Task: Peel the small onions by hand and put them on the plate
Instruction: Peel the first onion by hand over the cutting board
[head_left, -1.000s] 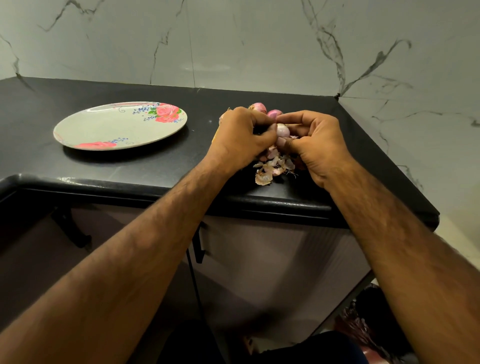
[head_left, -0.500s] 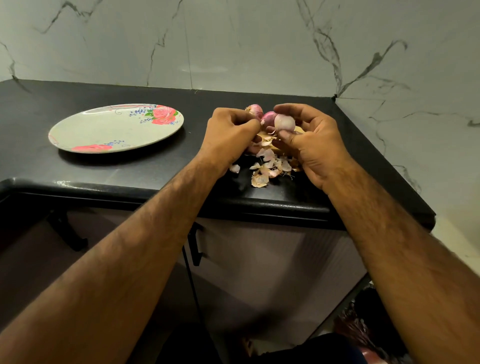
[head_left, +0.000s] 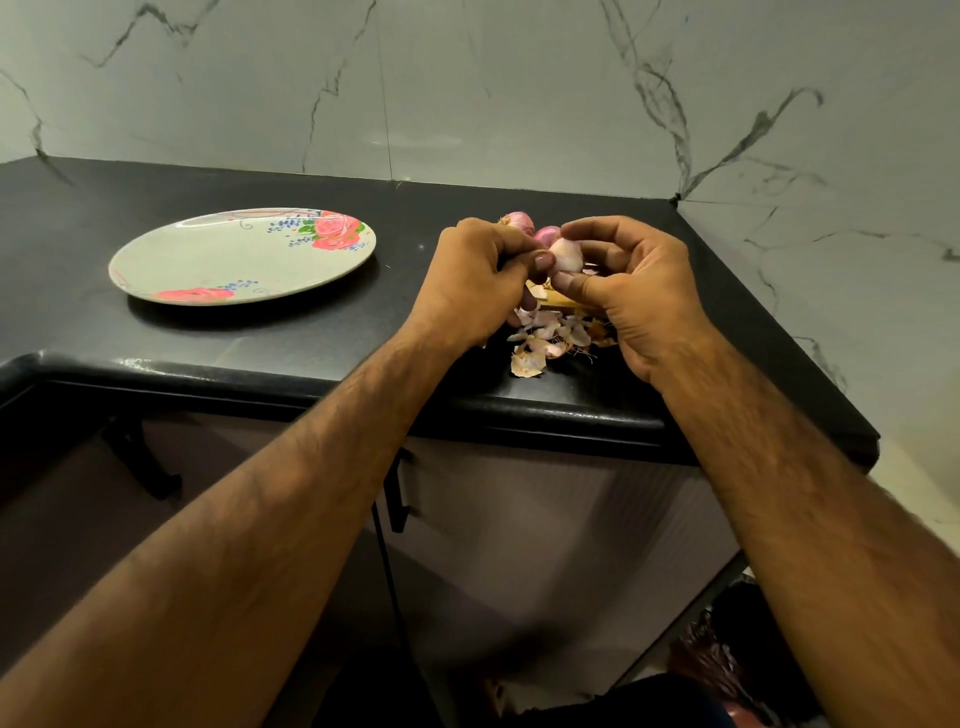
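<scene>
Pale pink and nearly bare, the small onion (head_left: 567, 253) sits between our two hands, raised a little above the black bench (head_left: 311, 338). Our right hand (head_left: 636, 291) grips it, forefinger curled over its top and thumb pressed up from beneath. Our left hand (head_left: 470, 283) is curled tight, its thumb tip set against the onion's left side, so both hands are closed on the one bulb.

Half a second ago our left hand was drawn back from it, fingers bunched on nothing we could make out, while our right hand alone held the onion up. Now the left thumb has come back onto the skin, and the hands have closed together again, much as they were a second ago.

Just behind our knuckles lie two unpeeled onions (head_left: 521, 221), darker pink. Under our hands the peels (head_left: 545, 338) lie heaped on the bench near its front edge. We see the flowered plate (head_left: 171, 270) well apart to the left.
</scene>
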